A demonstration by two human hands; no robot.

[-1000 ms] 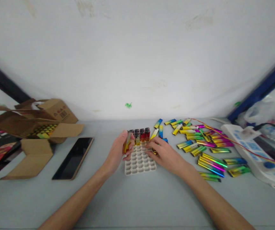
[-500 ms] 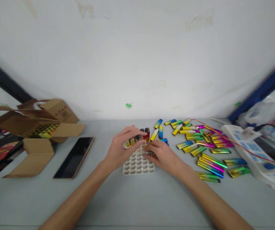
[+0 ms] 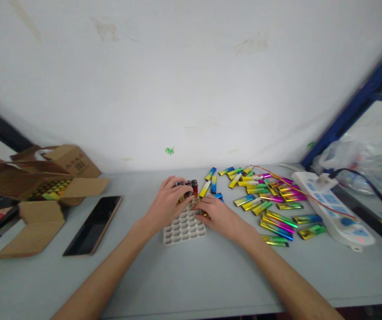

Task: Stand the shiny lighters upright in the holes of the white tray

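A pale tray (image 3: 185,229) with rows of oval holes lies on the grey table. Lighters with black tops (image 3: 194,182) stand at its far end, some of them red. My left hand (image 3: 166,202) curves over the tray's far left part, its fingers wrapped round a black-topped lighter with a yellow body. At the tray's right edge rests my right hand (image 3: 216,213), fingers bent; a bit of yellow shows under them, too small to make out.
Many shiny coloured lighters (image 3: 252,204) lie scattered on the right, beside a white power strip (image 3: 334,209) with cables. A phone (image 3: 93,226) and open cardboard boxes (image 3: 42,226) are on the left. A wall (image 3: 191,89) stands behind.
The camera view has shifted, so most things appear further left. My left hand has lowered toward the tray, with the lighter closer to the standing ones. My right hand stays by the tray's edge.
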